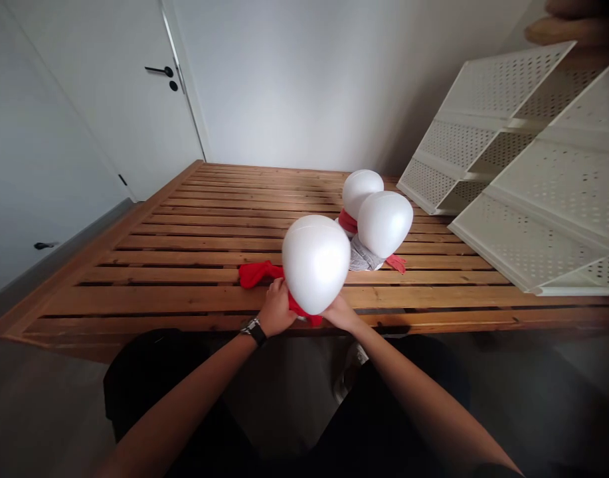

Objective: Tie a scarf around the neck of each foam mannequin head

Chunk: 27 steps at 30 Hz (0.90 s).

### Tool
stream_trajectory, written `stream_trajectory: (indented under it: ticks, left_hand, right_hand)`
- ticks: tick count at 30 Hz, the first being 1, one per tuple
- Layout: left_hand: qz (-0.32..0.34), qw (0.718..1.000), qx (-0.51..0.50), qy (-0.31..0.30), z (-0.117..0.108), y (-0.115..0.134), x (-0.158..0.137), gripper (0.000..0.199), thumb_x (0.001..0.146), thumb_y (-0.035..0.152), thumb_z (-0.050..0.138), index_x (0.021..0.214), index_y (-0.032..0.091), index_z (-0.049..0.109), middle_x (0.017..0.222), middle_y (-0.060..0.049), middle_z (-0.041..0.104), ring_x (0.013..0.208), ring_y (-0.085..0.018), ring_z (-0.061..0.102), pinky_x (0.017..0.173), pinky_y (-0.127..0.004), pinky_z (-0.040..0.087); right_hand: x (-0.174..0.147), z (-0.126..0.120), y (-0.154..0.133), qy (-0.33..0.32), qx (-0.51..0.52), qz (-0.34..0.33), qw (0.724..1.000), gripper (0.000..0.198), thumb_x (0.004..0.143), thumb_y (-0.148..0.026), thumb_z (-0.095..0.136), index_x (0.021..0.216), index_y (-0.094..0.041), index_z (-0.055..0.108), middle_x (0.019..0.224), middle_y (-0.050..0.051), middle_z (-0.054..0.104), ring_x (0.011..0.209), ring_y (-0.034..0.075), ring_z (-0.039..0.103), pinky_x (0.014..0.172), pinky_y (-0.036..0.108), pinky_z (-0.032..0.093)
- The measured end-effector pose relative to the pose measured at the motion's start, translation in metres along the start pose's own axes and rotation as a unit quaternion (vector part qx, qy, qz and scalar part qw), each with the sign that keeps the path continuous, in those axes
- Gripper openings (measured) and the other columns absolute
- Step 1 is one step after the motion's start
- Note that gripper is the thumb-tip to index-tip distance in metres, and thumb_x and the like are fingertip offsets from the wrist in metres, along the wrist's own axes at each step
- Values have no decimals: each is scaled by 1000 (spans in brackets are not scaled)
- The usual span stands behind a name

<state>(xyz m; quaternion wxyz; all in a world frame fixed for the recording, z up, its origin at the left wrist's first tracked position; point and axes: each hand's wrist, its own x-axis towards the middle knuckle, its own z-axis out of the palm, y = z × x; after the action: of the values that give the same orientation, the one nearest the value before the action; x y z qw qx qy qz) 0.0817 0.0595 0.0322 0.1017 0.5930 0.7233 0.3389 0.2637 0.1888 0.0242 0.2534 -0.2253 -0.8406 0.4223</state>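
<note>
Both hands sit at the base of the nearest white foam head (316,262), standing at the front edge of the slatted wooden bed frame (184,232). The left hand (277,311) has its grip closed on the red scarf (257,273) wrapped round its neck; the right hand (340,313) is tucked underneath, can't tell its grip. Two more foam heads (378,212) stand just behind, near a white perforated shelf unit (523,166).

slatted wooden bed frame (184,229), three foam heads (316,262), red scarves (257,273), white shelf (528,179)
</note>
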Motion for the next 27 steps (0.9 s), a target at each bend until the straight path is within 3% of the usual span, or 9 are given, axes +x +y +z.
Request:
stream_trajectory:
  ticks: [3, 7, 10, 13, 17, 20, 22, 25, 27]
  left_hand:
    - [9, 1000, -12, 10, 38, 48, 14, 86, 73, 24, 77, 151, 17, 41, 141, -20, 48, 128, -37, 51, 114, -52, 42]
    - [-22, 999, -39, -16, 94, 109, 33, 97, 70, 25, 78, 155, 16, 33, 141, -23, 48, 128, -41, 49, 110, -55, 43]
    - [-4, 998, -59, -17, 131, 142, 46, 108, 68, 23, 78, 161, 17, 23, 148, -24, 42, 132, -42, 47, 113, -55, 40]
    - [-14, 997, -68, -27, 161, 160, 55, 113, 66, 23, 79, 162, 13, 20, 150, -26, 39, 134, -43, 45, 113, -56, 39]
    - [-45, 996, -59, -45, 183, 167, 64, 112, 66, 25, 81, 160, 11, 23, 150, -29, 38, 134, -45, 45, 111, -58, 39]
    - [-43, 996, -42, -61, 185, 165, 67, 114, 68, 29, 82, 162, 15, 20, 154, -28, 36, 137, -45, 44, 111, -59, 39]
    - [-37, 996, -30, -74, 174, 159, 61, 117, 69, 36, 85, 164, 17, 19, 156, -28, 36, 138, -45, 45, 112, -60, 39]
    - [-14, 996, -7, -87, 131, 134, 34, 118, 69, 52, 87, 165, 21, 26, 155, -25, 41, 140, -45, 43, 113, -61, 38]
    - [26, 995, 14, -94, 85, 103, 8, 103, 75, 57, 82, 161, 21, 38, 148, -21, 49, 138, -42, 46, 113, -59, 40]
  right_hand:
    - [-27, -57, 19, 7, 55, 67, 996, 75, 69, -72, 84, 120, -18, 76, 131, 18, 72, 128, 38, 64, 117, 59, 46]
    - [-58, -131, 36, 29, 23, 117, 992, 81, 61, -69, 91, 124, -20, 76, 134, 18, 71, 128, 41, 64, 117, 61, 45]
    - [-73, -174, 46, 60, -12, 155, 986, 81, 61, -66, 90, 126, -20, 75, 137, 19, 70, 129, 43, 64, 116, 63, 46]
    - [-80, -200, 54, 68, -37, 182, 980, 81, 60, -62, 91, 127, -19, 75, 138, 22, 68, 131, 44, 63, 116, 63, 45]
    - [-81, -205, 62, 63, -54, 190, 978, 80, 59, -58, 92, 126, -19, 75, 137, 22, 69, 130, 44, 63, 116, 60, 46]
    - [-80, -204, 65, 53, -67, 200, 976, 80, 59, -60, 91, 124, -17, 75, 131, 23, 72, 126, 44, 65, 113, 59, 49]
    - [-86, -210, 66, 35, -86, 204, 975, 82, 59, -62, 89, 125, -15, 74, 130, 22, 72, 124, 43, 66, 112, 57, 51]
    - [-114, -220, 61, 58, -164, 187, 967, 83, 62, -64, 86, 128, -17, 71, 136, 21, 69, 131, 43, 62, 113, 55, 50]
    - [-143, -212, 47, 135, -234, 189, 944, 69, 71, -63, 80, 123, -19, 72, 130, 20, 71, 125, 43, 66, 107, 55, 54]
